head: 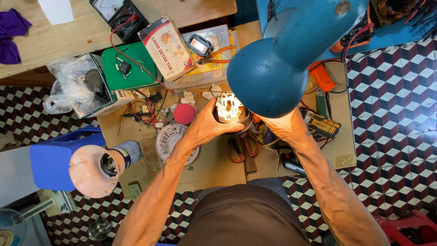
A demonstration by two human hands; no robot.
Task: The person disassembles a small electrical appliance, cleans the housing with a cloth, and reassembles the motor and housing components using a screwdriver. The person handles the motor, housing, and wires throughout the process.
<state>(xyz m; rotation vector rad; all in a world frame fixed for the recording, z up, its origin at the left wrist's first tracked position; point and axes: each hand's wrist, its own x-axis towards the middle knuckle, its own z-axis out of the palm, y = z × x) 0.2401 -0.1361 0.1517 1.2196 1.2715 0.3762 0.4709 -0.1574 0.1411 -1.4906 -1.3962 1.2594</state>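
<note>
Near the middle of the low workboard (214,168): one small electric motor (231,109), round, with a dark casing and a white plastic end cap facing up, set with metal terminals. The left hand (207,125) wraps its fingers and thumb around the motor's left side, gripping it. The right hand (278,126) meets the motor from the right, but a blue lamp shade (268,77) hangs in front and hides its fingers, so its grip cannot be told. Just left of the motor: a red ball (184,114) and a white vented round cover (170,141). Toward the board's far edge: a green tin (129,68), a printed carton (167,48), a clear plastic box (214,45). Red-handled pliers (239,150) lie nearer the person.
</note>
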